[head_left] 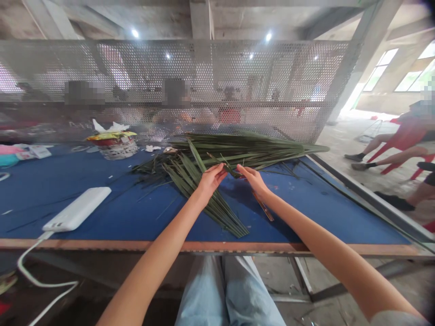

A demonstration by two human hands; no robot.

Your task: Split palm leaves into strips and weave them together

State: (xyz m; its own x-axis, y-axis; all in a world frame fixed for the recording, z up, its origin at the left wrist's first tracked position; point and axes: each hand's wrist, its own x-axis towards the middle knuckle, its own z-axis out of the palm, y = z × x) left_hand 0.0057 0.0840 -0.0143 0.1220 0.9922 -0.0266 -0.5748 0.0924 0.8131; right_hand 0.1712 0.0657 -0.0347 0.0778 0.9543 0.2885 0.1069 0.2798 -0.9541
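Note:
My left hand (pixel 212 178) and my right hand (pixel 252 177) are raised just above the blue table, close together. Between their fingertips runs a folded strip of green palm leaf (pixel 233 171), pinched from both sides. Under my left forearm lies a fan of cut palm leaves (pixel 222 213), its trimmed ends toward me. Behind the hands a larger bundle of long palm leaves (pixel 258 147) stretches to the right. A thin brown stick-like piece (pixel 263 206) rests on the table beneath my right wrist.
A white power bank (pixel 79 209) with a cable (pixel 25 269) sits at the left front. Farther back stands a woven basket (pixel 118 147) lined with paper. A perforated metal screen (pixel 190 68) closes off the table's rear. People sit on red chairs (pixel 404 140) at the right.

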